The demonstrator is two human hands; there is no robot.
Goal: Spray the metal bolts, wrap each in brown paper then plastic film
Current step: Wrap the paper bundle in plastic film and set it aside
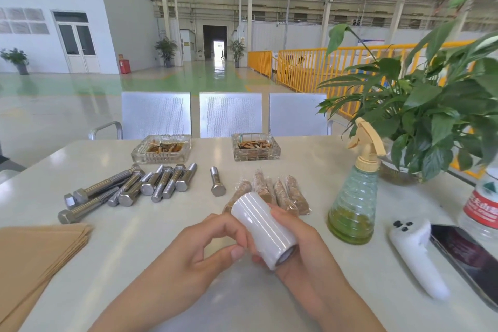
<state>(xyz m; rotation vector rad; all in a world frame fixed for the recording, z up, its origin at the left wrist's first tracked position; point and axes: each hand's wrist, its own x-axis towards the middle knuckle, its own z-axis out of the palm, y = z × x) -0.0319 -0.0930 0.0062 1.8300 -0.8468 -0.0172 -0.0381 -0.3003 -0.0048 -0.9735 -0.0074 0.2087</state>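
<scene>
At a pale surface in a wide factory hall, a person holds a film roll in the lower middle of the frame. The right hand is curled around the roll from behind, gripping it. The left hand has its thumb and fingertips on the roll's near side, apparently feeling for the loose edge of the film; whether it pinches anything cannot be told.

The step in hand looks like the plastic-film stage. No paper-wrapped bolt lies before the hands, so the next move calls for freeing the film's edge and drawing out a length, then bringing a bolt to it.

A paper stack lies at the lower left edge. The loose bolts, bare metal, lie in a heap at middle left, with one single bolt apart to their right. Just beyond the roll, at centre, lie the wrapped bolts, several brown bundles under clear film, side by side.

As for containers: the spray bottle, right of centre, is clear green with a tan trigger and holds yellow-green liquid in its lowest part only. Two glass ashtrays stand at the far side of the surface; the left ashtray holds butts in dark liquid, the right ashtray holds a pile of drier butts. A water bottle with a red label stands at the right edge; its fill cannot be judged.
</scene>
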